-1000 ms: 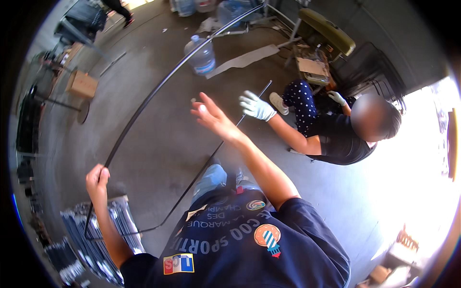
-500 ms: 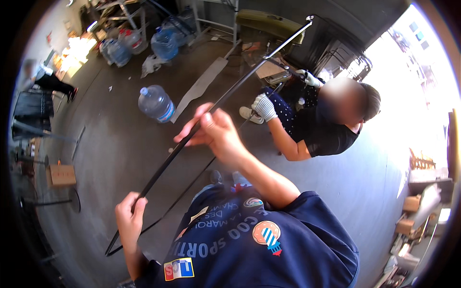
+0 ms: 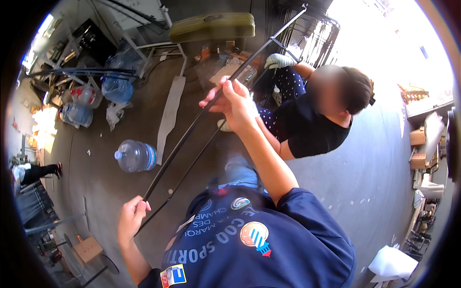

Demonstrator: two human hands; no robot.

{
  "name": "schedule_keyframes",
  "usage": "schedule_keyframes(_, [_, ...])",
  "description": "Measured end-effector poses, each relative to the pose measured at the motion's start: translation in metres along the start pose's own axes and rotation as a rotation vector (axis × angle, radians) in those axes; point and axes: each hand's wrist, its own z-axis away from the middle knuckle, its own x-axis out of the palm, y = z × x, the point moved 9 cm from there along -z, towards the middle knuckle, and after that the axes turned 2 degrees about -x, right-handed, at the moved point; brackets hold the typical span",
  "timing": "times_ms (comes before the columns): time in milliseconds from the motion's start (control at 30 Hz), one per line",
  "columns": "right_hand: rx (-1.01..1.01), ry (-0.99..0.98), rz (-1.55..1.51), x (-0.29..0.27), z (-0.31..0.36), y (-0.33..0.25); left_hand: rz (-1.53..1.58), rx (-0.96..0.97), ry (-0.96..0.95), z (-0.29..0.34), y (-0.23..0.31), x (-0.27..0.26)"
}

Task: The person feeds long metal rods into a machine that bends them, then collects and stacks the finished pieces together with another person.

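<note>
A long black rod frame point(image 3: 184, 138) slants from low left up to the far right, with a second thin bar running alongside it. My left hand point(image 3: 131, 220) is closed around its near end. Farther up, my right hand point(image 3: 236, 102) holds the same bar between thumb and fingers. The far end has a pale tip and a short cross-piece. A co-worker sits beyond my right arm, and one striped-gloved hand point(image 3: 280, 61) is close to the far part of the frame. My right hand and arm partly hide the co-worker's other hand.
A large water bottle point(image 3: 137, 156) lies on the floor beside a long grey strip point(image 3: 170, 117). More bottles point(image 3: 116, 89) stand far left. Black wire racks point(image 3: 314, 36) stand behind the co-worker. A cardboard box point(image 3: 88, 249) sits near left; shelving lines the right.
My view has turned, so the surroundings appear shifted. Both hands keep hold of the rod frame. The co-worker's gloved hand has moved nearer the frame's far part.
</note>
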Motion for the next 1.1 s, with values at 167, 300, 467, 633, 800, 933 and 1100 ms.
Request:
schedule_keyframes(167, [0.036, 0.040, -0.039, -0.036, -0.067, -0.010, 0.123, -0.092, -0.054, -0.078, 0.022, 0.009])
schedule_keyframes(300, [0.049, 0.072, -0.129, -0.061, -0.114, -0.016, 0.103, -0.157, -0.062, -0.125, 0.048, 0.012])
schedule_keyframes(467, [-0.044, 0.192, -0.187, -0.092, -0.156, -0.029, 0.044, -0.187, -0.133, -0.166, 0.073, 0.024])
schedule_keyframes(633, [-0.121, 0.299, -0.195, -0.132, -0.181, -0.035, 0.057, -0.210, -0.214, -0.195, 0.058, 0.030])
schedule_keyframes(800, [-0.094, 0.369, -0.140, -0.144, -0.191, -0.024, 0.064, -0.200, -0.194, -0.213, 0.050, 0.035])
schedule_keyframes(933, [-0.062, 0.377, -0.130, -0.139, -0.189, -0.021, 0.005, -0.143, -0.180, -0.228, 0.060, 0.038])
schedule_keyframes(1100, [0.033, 0.377, -0.144, -0.136, -0.185, 0.004, 0.041, -0.175, -0.214, -0.244, 0.051, 0.047])
